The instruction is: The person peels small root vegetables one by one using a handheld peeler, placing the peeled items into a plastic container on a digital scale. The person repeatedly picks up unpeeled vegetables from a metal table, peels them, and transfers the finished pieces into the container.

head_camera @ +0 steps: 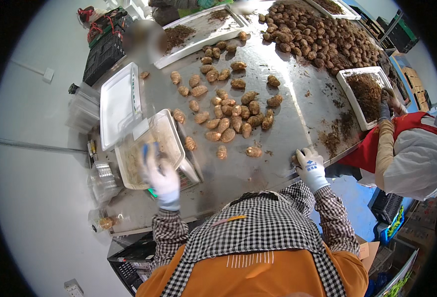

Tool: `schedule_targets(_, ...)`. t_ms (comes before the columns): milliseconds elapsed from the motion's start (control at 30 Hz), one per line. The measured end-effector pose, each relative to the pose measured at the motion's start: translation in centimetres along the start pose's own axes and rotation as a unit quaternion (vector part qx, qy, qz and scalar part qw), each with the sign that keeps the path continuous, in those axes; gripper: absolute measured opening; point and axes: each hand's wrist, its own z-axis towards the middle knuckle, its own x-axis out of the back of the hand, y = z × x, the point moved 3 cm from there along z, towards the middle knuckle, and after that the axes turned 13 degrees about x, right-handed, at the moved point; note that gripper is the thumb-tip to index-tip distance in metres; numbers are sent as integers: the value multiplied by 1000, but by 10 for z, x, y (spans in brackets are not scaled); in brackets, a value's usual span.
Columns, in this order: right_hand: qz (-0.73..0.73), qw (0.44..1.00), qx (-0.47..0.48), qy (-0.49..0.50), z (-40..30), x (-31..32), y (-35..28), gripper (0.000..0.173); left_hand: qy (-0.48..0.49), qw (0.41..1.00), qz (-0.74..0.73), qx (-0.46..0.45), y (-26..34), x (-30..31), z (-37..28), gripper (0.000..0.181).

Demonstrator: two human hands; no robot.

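My left hand [162, 178], in a white glove and blurred by motion, is over a beige plastic tub [122, 167]. The blur hides whether anything lies between its fingers. The tub rests on a weighing scale [191, 171] at the left of the metal table [233, 178]. At the table's near edge, my gloved right hand [310, 166] has its fingers around a small brown tuber [295, 160], mostly covered by the glove. Several taro-like tubers [224, 124] lie loose on the metal between my hands and farther back.
A large heap of soil-covered tubers [315, 33] is at the back right. Beside it, a co-worker's gloved hands [386, 104] are at a white tray of soil [363, 96]. Another white tray [120, 105] is behind the tub. Clear plastic packaging [105, 180] stands along the wall.
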Motion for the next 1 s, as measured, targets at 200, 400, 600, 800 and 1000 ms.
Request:
schedule_targets(200, 446, 879, 2, 172, 20, -10, -7, 54, -311, 920, -231, 53, 46, -67, -56, 34)
schedule_targets(400, 709, 655, 188, 180, 39, 13, -81, 60, -582, 498, -516, 384, 73, -101, -98, 45)
schedule_targets(600, 410, 859, 146, 269, 44, 21, -91, 48, -506, 447, -633, 380, 50, -103, -105, 40)
schedule_targets(800, 254, 948, -23, 193, 38, -35, -34, 26, -386, 526, -610, 449, 3, -96, -94, 30)
schedule_targets(1000, 125, 977, 115, 132, 90, -23, -86, 58, -401, 530, -578, 474, -15, -96, -106, 28)
